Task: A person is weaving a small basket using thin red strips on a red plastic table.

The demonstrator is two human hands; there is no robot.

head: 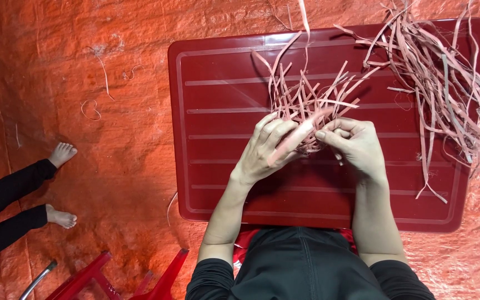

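A: What do the hands hold?
B: Left hand and right hand, fingers closed on a half-woven bundle of pink flat strips, over the red plastic surface.
A: Farther off?
B: A loose heap of pink strips, far right.

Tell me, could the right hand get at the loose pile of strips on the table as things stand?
Probably yes: the pile of strips lies just beyond the right hand on the table, nothing between. But that hand is pinching the woven piece with the left hand.
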